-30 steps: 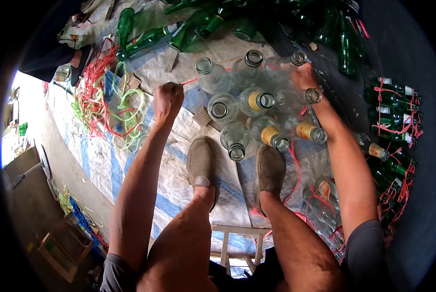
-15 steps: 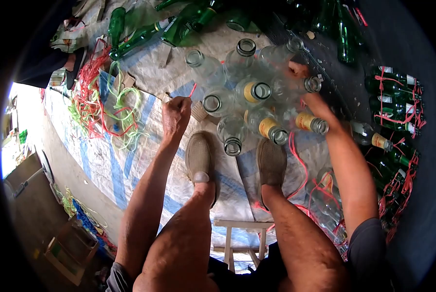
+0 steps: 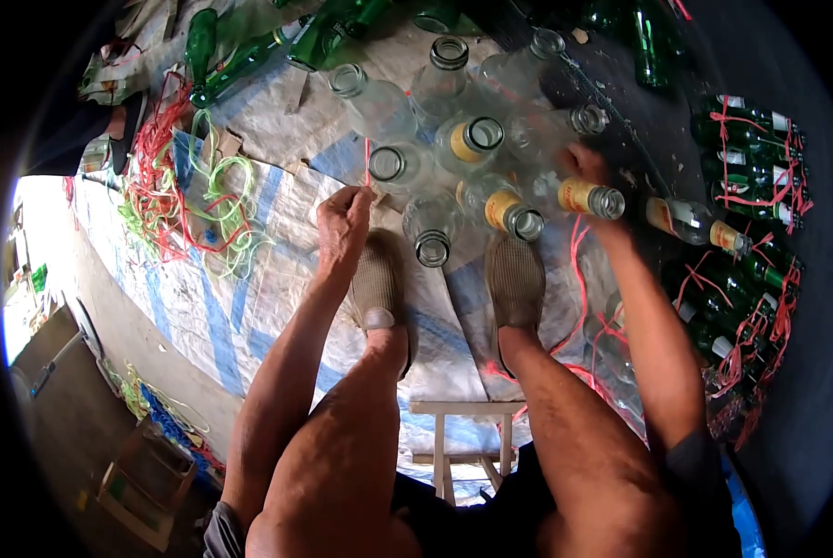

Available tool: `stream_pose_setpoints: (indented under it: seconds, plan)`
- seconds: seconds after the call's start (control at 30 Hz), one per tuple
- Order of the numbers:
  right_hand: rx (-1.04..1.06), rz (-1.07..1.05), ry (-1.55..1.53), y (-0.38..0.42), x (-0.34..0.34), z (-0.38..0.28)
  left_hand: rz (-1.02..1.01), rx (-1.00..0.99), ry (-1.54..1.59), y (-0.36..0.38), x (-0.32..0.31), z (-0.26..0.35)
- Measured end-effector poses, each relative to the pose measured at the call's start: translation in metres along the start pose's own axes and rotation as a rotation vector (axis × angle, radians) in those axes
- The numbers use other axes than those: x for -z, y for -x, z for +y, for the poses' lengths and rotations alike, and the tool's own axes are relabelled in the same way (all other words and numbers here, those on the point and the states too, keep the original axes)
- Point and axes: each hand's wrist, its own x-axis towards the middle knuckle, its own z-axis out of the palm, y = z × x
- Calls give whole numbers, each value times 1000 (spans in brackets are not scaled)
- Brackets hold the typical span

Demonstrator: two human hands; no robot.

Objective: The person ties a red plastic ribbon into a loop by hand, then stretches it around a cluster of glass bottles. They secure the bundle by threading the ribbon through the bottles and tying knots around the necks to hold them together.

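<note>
1. Here's the left hand (image 3: pixel 345 223), closer in than a second ago, just beside the clear bottles (image 3: pixel 461 144), fingers pinched tight on a red cord (image 3: pixel 368 163).
2. That cord ran sideways before; now it points away from the person!
3. Over comes the right hand (image 3: pixel 586 167), nearer the person along the bottles' right side, blurred; can't tell what its fingers grip.
4. The bottles remain bunched, mouths up, by the shoes (image 3: pixel 377 279).

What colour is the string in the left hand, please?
The string is pinkish red, clearest in the head view.
</note>
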Motion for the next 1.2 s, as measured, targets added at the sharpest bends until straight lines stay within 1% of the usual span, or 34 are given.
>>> stream_pose_setpoints:
  seconds: [0.07, 0.1, 0.17, 0.2, 0.27, 0.4, 0.43, 0.47, 0.53, 0.57, 0.6, 0.63, 0.67, 0.7, 0.73, 0.8, 0.83, 0.9, 0.93, 1.03, 1.2]
  plan:
    - [50, 66, 29, 14, -4, 1, -8, 10, 9, 4, -3, 0]
    - [46, 94, -10, 22, -9, 2, -12, 15, 13, 6, -4, 2]
    - [51, 180, -62, 42, -18, 4, -34, 92, 6, 10, -5, 5]
    - [9, 182, -4, 50, -23, 12, -44, 131, 3, 12, -5, 6]
    - [-76, 180, 112, 66, -32, 28, -49, 82, 6, 17, -6, 5]
    - [-208, 63, 189, 81, -30, 14, -40, 21, -27, 29, -9, -7]
    - [-232, 26, 188, 83, -28, 8, -64, 17, 14, 34, -11, -11]
    - [-257, -12, 185, 85, -26, 1, -82, 49, -9, 39, -9, -14]
    - [-255, -7, 177, 90, -26, -10, -118, 119, -56, 51, -6, -9]
    - [-250, -13, 190, 91, -27, -12, -115, 163, 10, 57, -9, -7]
    - [-243, -21, 203, 91, -30, -9, -125, 198, 7, 61, -9, -9]
    - [-148, -47, 292, 92, -33, -6, -132, 232, 5, 63, -10, -12]
    - [-183, -48, 259, 94, -35, -1, -142, 267, 3, 65, -11, -15]
    - [-222, -50, 228, 95, -33, -5, -162, 232, 10, 67, -12, -12]
    - [-264, -53, 195, 96, -32, -9, -186, 317, 63, 69, -13, -10]
    - [-222, -55, 230, 96, -31, -9, -226, 485, 168, 73, -14, 1]
    - [-202, -54, 247, 98, -31, -9, -243, 516, 187, 76, -16, 7]
    - [-281, -34, 186, 100, -33, -14, -285, 575, 225, 80, -20, 15]
    - [-319, -21, 157, 100, -34, -18, -307, 592, 233, 82, -23, 14]
    - [-296, 32, 105, 102, -36, -26, -387, 633, 261, 85, -25, 12]
    - [-335, 26, 121, 105, -36, -27, -461, 608, 318, 90, -33, 1]
